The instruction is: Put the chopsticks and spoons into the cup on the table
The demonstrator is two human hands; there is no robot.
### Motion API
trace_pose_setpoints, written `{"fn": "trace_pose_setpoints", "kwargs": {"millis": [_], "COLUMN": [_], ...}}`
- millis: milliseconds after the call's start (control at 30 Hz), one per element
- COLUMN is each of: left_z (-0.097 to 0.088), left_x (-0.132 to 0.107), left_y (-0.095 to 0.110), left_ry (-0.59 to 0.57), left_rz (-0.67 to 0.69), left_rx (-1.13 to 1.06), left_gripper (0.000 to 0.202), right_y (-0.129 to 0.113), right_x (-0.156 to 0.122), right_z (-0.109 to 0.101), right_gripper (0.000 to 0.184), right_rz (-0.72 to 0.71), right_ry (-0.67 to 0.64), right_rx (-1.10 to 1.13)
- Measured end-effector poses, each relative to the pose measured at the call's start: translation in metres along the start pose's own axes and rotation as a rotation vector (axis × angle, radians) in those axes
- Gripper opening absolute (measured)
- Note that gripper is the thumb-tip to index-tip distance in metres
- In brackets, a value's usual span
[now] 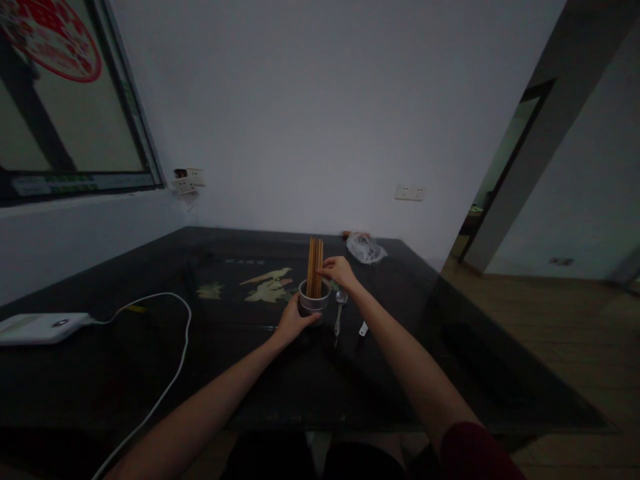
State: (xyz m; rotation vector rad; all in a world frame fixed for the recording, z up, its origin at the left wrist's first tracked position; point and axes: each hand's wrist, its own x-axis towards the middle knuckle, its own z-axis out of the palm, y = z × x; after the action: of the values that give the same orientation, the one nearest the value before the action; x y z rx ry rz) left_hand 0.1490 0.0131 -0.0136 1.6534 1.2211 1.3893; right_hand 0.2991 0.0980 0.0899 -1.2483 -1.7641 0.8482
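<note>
near the frame's centre, the left hand [293, 321] wraps around a small metal cup [315, 298] standing on the dark bench [250, 373]. the right hand [340, 272] pinches the wooden chopsticks [315, 267] standing upright in the cup. a spoon [339, 310] lies just right of the cup; a white cable [170, 360] crosses lower left.

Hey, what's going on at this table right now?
A person is working at a dark table. Their left hand wraps around a small metal cup standing on it. Their right hand pinches the tops of the chopsticks, which stand upright in the cup. A spoon lies just right of the cup. A plastic bag sits at the far edge, and a white device with its cable lies off to the left.
</note>
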Motion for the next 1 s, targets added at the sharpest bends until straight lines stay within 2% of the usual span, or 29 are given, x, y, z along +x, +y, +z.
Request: {"fn": "trace_pose_setpoints", "kwargs": {"millis": [267,467,667,1000], "left_z": [0.0,0.0,0.001,0.002], "left_x": [0.0,0.0,0.002,0.002], "left_y": [-0.004,-0.008,-0.012,-0.011], "left_ry": [0.007,0.012,0.013,0.003], "left_rz": [-0.003,-0.023,-0.028,-0.024], "left_rx": [-0.027,-0.04,-0.098,-0.115], "left_gripper": [0.069,0.069,0.073,0.073], "right_y": [0.003,0.003,0.004,0.003], "right_x": [0.001,0.002,0.004,-0.001], "right_z": [-0.002,-0.003,-0.001,0.0], "right_gripper": [0.016,0.018,0.011,0.013], "right_rz": [-0.01,-0.032,-0.025,-0.032], "right_ry": [-0.022,0.014,0.019,0.016], "right_rx": [0.042,-0.013,-0.084,-0.072]}}
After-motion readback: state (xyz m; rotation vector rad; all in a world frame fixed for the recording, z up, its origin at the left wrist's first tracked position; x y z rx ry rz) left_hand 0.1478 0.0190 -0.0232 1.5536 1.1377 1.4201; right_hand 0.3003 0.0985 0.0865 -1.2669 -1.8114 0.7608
